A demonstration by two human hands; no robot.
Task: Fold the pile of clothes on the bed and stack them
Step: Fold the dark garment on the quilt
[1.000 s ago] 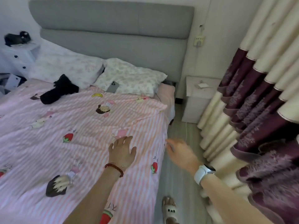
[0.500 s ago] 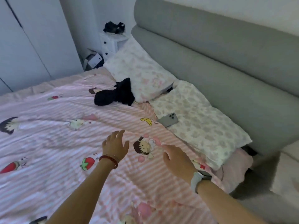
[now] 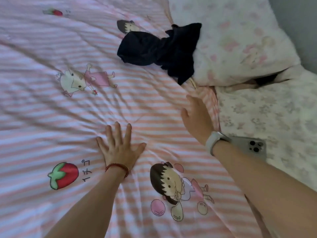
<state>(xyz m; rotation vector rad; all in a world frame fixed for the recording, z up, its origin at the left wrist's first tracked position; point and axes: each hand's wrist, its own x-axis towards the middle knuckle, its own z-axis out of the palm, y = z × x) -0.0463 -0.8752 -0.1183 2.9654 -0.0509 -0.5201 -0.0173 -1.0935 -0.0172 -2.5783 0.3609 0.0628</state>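
Both hands sit lower & closer to the bed than half a sec ago: view has swung down, so headboard, nightstand and wardrobe are gone from frame and the striped cover fills it. Left hand, red bead bracelet at wrist, now lies flat w/ fingers spread on the pink-and-white striped cartoon-print bed cover, just above the strawberry print; earlier it hovered over it. Right hand, white watch band at wrist, is extended w/ fingers straight & together, edge-on, holding nothing, near the cover's edge by the pillows; can't tell if it touches the fabric.

Crumpled dark navy/black clothes pile lies ahead of the right hand, well apart from both hands, partly on the cover & partly against the pink floral white pillow. Grey smartphone, camera side up, lies on the grey floral pillow, just beside the right forearm.
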